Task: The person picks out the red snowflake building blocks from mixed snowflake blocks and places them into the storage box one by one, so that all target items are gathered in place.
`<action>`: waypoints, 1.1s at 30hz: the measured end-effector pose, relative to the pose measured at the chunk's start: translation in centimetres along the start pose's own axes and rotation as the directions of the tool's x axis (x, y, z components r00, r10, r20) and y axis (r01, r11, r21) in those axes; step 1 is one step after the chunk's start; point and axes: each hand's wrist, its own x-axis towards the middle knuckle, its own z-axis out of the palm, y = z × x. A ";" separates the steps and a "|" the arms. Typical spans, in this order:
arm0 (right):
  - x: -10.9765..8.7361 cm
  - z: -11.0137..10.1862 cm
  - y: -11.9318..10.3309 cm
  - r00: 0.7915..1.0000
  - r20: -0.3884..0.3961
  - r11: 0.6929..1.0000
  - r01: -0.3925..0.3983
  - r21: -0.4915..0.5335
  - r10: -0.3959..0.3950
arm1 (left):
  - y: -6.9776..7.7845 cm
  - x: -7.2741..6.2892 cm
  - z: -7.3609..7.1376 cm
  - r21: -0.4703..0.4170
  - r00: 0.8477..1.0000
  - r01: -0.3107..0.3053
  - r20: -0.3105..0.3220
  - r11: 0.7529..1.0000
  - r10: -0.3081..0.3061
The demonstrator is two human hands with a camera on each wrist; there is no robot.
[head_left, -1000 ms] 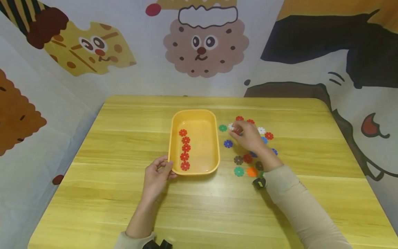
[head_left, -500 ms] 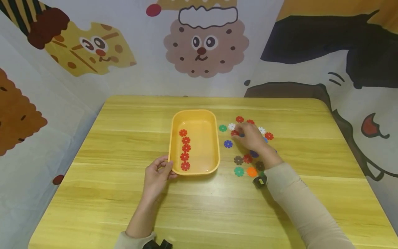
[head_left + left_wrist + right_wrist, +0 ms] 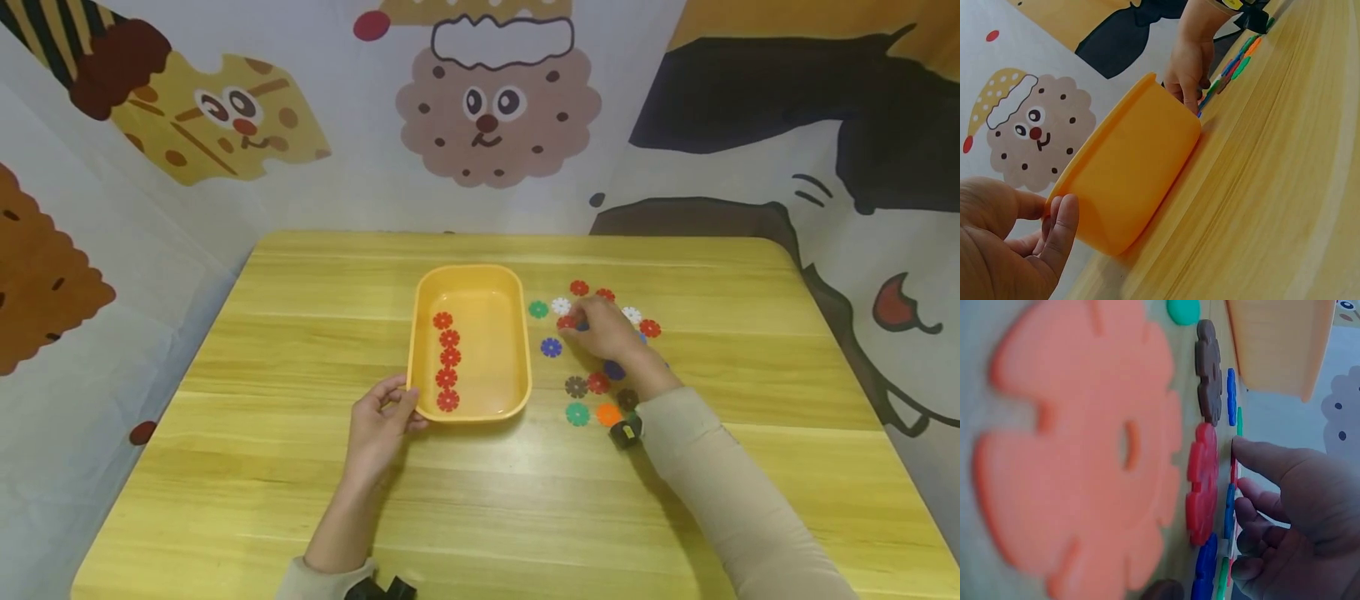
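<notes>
A yellow plastic tray (image 3: 526,350) lies on the table with a column of several red snowflake discs (image 3: 450,357) along its left side. My left hand (image 3: 381,421) grips the tray's near left corner, thumb and fingers about the rim, as the left wrist view also shows on the tray wall (image 3: 1129,162). To the right of the tray, my right hand (image 3: 611,337) pinches a red snowflake disc (image 3: 565,322) low at the tabletop. That disc is partly hidden behind the thumb and forefinger in the right wrist view, where the hand (image 3: 1316,506) appears from the side.
Loose discs surround my right hand: a green one (image 3: 538,310), a white one (image 3: 561,307), a blue one (image 3: 551,347), a brown one (image 3: 576,387), an orange one (image 3: 608,415) and several others. A cartoon-printed cloth (image 3: 352,192) hangs behind the wooden table (image 3: 300,333).
Over the first half second, my right hand shifted slightly right and down, and the red disc at its fingertips came more into view. Since then it has barely moved. The left hand keeps its place.
</notes>
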 end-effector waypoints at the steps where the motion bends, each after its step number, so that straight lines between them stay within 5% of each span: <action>1: 0.0 0.0 0.0 1.000 0.008 1.000 -0.001 0.006 0.001 | 0.0 0.0 0.0 0.002 1.000 -0.003 0.000 1.000 0.003; 11: 0.0 -0.1 -0.3 0.999 0.048 0.997 0.005 0.075 -0.009 | 0.0 0.0 0.0 0.005 1.000 -0.010 0.002 1.000 0.010; 23: -0.2 -0.5 -0.2 0.994 0.063 0.996 0.085 0.011 -0.086 | 0.1 0.1 0.0 0.002 1.000 -0.012 0.003 1.000 0.012; 33: -0.1 -0.2 -0.5 0.991 -0.014 0.991 0.130 0.022 -0.130 | -0.1 -0.1 0.0 -0.005 1.000 -0.015 0.009 1.000 0.015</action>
